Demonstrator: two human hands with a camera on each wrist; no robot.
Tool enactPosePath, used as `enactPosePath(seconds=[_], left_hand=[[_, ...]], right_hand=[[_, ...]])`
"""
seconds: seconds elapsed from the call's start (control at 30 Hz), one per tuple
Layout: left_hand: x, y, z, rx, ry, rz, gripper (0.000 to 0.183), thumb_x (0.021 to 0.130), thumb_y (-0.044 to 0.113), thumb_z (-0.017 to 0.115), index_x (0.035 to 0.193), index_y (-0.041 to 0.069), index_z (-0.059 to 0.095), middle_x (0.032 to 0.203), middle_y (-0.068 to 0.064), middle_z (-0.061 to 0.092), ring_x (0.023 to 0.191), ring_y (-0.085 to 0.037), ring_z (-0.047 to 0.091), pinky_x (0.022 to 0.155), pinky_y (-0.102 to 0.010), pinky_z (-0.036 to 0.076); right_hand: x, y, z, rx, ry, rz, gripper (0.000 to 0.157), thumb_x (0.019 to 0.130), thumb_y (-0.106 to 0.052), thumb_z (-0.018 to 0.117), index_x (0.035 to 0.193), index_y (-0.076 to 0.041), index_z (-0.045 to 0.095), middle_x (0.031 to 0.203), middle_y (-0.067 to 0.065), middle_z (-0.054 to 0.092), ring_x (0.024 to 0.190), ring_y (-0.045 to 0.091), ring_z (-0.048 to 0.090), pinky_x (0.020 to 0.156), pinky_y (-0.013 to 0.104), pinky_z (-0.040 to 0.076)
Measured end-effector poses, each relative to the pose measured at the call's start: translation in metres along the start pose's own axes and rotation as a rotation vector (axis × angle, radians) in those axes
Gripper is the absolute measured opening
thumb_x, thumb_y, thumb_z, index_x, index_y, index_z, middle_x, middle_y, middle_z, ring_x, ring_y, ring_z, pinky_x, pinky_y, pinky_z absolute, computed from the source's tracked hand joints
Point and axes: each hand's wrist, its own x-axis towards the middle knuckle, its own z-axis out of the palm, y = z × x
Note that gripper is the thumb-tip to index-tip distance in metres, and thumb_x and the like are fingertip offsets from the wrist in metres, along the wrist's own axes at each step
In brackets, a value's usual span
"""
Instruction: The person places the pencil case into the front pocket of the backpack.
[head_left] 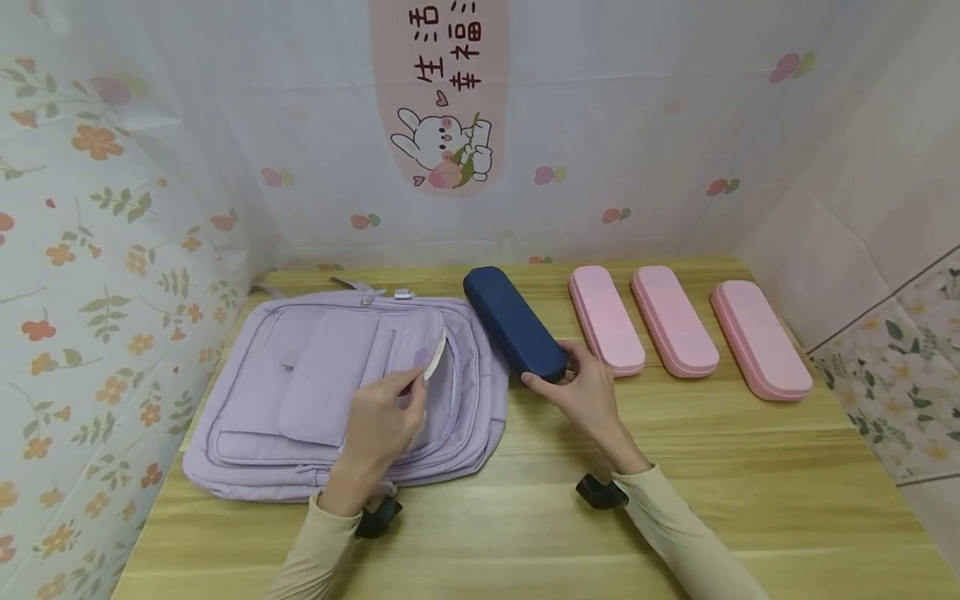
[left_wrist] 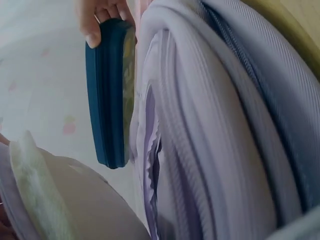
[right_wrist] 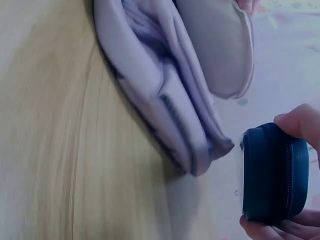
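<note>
A lavender backpack [head_left: 247, 392] lies flat on the table at the left. My left hand [head_left: 381, 421] pinches the edge of its front pocket flap [head_left: 431, 354] and lifts it, so the pale lining shows. With my right hand [head_left: 588, 392] I grip the near end of a dark blue zippered pencil case [head_left: 513, 321], thumb on one side and fingers on the other. The case slants beside the backpack's right edge. In the left wrist view the pocket opening [left_wrist: 152, 155] gapes below the blue case [left_wrist: 107, 95]. The right wrist view shows the case's end [right_wrist: 275, 175] close to the backpack [right_wrist: 165, 90].
Three pink pencil cases [head_left: 607, 321] lie in a slanted row to the right of my right hand. The wood-grain table [head_left: 487, 525] meets a printed curtain [head_left: 300, 167] at the back. Patterned cloth [head_left: 90, 292] hangs along the left side.
</note>
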Motion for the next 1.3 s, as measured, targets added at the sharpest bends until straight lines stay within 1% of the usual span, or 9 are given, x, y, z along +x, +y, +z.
enactPosePath(seconds=[0.1,0.27,0.5,0.6,0.73,0.87,1.0,1.1,1.3], left_hand=[[0.001,-0.002,-0.004,-0.037,0.040,-0.014,0.015,0.079,-0.008,0.068,0.091,-0.007,0.077,0.081,-0.019,0.077,0.064,-0.026,0.074,0.058,-0.036,0.062],[0.004,-0.004,-0.014,-0.067,0.073,-0.057,0.013,0.083,-0.006,0.068,0.093,-0.006,0.077,0.083,-0.019,0.077,0.064,-0.026,0.074,0.060,-0.037,0.063],[0.010,-0.009,-0.024,-0.077,0.162,-0.099,0.015,0.085,-0.002,0.066,0.095,-0.006,0.078,0.084,-0.020,0.077,0.062,-0.030,0.073,0.060,-0.040,0.061],[0.014,-0.009,-0.028,-0.087,0.190,-0.110,0.017,0.085,-0.004,0.065,0.095,-0.005,0.078,0.083,-0.019,0.077,0.062,-0.030,0.072,0.060,-0.034,0.061],[0.020,-0.010,-0.034,-0.095,0.206,-0.123,0.017,0.086,-0.004,0.065,0.096,-0.005,0.078,0.085,-0.018,0.077,0.064,-0.030,0.073,0.065,-0.016,0.060],[0.022,-0.011,-0.040,-0.108,0.224,-0.134,0.016,0.086,-0.005,0.065,0.096,-0.006,0.077,0.086,-0.019,0.077,0.067,-0.031,0.073,0.069,-0.005,0.055],[0.024,-0.014,-0.045,-0.113,0.241,-0.154,0.016,0.087,-0.005,0.065,0.096,-0.006,0.077,0.086,-0.020,0.077,0.068,-0.032,0.072,0.072,0.000,0.051],[0.025,-0.016,-0.048,-0.105,0.257,-0.158,0.016,0.086,-0.005,0.065,0.096,-0.006,0.078,0.086,-0.019,0.077,0.068,-0.032,0.072,0.071,-0.001,0.051],[0.024,-0.020,-0.053,-0.110,0.284,-0.181,0.016,0.086,-0.006,0.067,0.096,-0.004,0.078,0.087,-0.019,0.077,0.070,-0.023,0.072,0.071,-0.002,0.052]], right_hand=[[-0.003,-0.007,0.000,0.035,-0.024,-0.020,0.069,0.070,-0.027,0.092,0.127,-0.001,0.064,0.114,0.019,0.073,0.099,0.031,0.073,0.084,0.046,0.063],[-0.008,-0.014,0.003,0.063,-0.086,-0.044,0.073,0.069,-0.026,0.093,0.131,-0.002,0.062,0.117,0.020,0.073,0.104,0.031,0.073,0.088,0.044,0.062],[-0.010,-0.017,0.005,0.109,-0.247,-0.105,0.072,0.071,-0.027,0.093,0.133,-0.007,0.062,0.120,0.016,0.072,0.106,0.030,0.071,0.092,0.046,0.061],[-0.011,-0.020,0.007,0.089,-0.304,-0.128,0.072,0.071,-0.031,0.092,0.132,-0.009,0.063,0.121,0.014,0.072,0.104,0.029,0.072,0.091,0.045,0.062],[-0.009,-0.021,0.009,0.074,-0.356,-0.141,0.072,0.071,-0.032,0.092,0.133,-0.011,0.063,0.124,0.011,0.071,0.106,0.027,0.072,0.092,0.042,0.061],[-0.007,-0.020,0.011,0.076,-0.398,-0.162,0.072,0.070,-0.032,0.093,0.132,-0.010,0.063,0.126,0.010,0.070,0.108,0.025,0.071,0.094,0.040,0.061],[-0.005,-0.020,0.012,0.085,-0.439,-0.182,0.070,0.068,-0.030,0.094,0.129,-0.011,0.063,0.123,0.007,0.071,0.109,0.022,0.070,0.095,0.038,0.060],[-0.005,-0.021,0.014,0.097,-0.485,-0.197,0.069,0.068,-0.030,0.093,0.127,-0.013,0.062,0.120,0.004,0.071,0.110,0.019,0.069,0.098,0.038,0.059],[-0.001,-0.023,0.018,0.116,-0.587,-0.271,0.069,0.071,-0.030,0.091,0.131,-0.014,0.061,0.122,0.000,0.070,0.115,0.018,0.067,0.103,0.038,0.056]])
